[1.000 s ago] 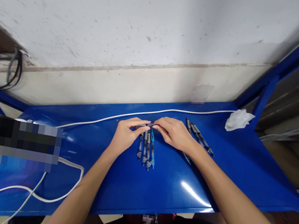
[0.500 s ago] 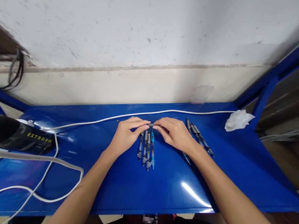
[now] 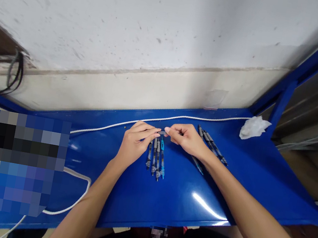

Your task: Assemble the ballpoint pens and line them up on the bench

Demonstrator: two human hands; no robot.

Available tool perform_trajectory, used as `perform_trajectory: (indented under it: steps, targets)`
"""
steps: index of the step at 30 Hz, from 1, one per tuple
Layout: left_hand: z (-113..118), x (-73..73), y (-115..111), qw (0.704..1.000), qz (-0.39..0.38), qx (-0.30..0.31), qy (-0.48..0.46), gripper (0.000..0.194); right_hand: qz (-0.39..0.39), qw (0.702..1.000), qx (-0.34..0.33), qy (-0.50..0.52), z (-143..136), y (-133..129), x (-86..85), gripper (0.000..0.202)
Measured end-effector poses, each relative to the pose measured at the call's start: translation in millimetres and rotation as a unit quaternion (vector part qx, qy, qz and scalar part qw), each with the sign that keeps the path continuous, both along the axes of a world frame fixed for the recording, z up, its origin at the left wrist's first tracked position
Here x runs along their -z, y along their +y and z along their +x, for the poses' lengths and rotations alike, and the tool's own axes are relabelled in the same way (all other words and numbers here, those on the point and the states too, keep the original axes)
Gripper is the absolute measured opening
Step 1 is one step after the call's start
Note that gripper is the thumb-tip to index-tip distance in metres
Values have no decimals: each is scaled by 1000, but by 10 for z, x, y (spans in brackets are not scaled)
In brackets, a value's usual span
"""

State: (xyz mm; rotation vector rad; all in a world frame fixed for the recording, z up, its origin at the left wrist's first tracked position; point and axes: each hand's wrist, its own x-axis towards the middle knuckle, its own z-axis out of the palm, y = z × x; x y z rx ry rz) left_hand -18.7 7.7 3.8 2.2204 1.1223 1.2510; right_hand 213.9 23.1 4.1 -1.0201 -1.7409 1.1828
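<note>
My left hand and my right hand meet above the table, fingertips pinching a thin dark pen that lies crosswise between them. Most of this pen is hidden by the fingers. Just below it, several click pens lie side by side: dark clear-barrelled pens with grey tops and one bright blue pen. A further dark pen lies partly under my right wrist. To the right of that hand, several dark pens rest slanted in a loose bunch.
The blue table runs along a white wall. A white cable crosses its back to a crumpled white tissue at right. More white cable loops at left, beside a pixelated area. Blue frame posts stand at the right.
My right hand has curled its fingers more and turned slightly around its end of the pen. The left hand stays nearly in place. The pens on the table have not moved.
</note>
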Motion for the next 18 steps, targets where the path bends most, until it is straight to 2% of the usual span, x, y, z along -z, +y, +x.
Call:
perform_trajectory:
  steps: [4, 7, 10, 18]
  targets:
    - [6, -1, -4, 1000, 21, -12, -3, 16, -41, 998, -8, 51, -19, 18, 14, 49]
    - [27, 14, -10, 999, 25, -30, -14, 16, -82, 983, 13, 161, -38, 49, 59, 37]
    - [66, 41, -27, 998, 23, -41, -31, 19, -108, 962, 27, 249, -49, 85, 97, 37]
    - [118, 89, -56, 999, -5, -32, -42, 23, -14, 973, 58, 223, -75, 82, 102, 28]
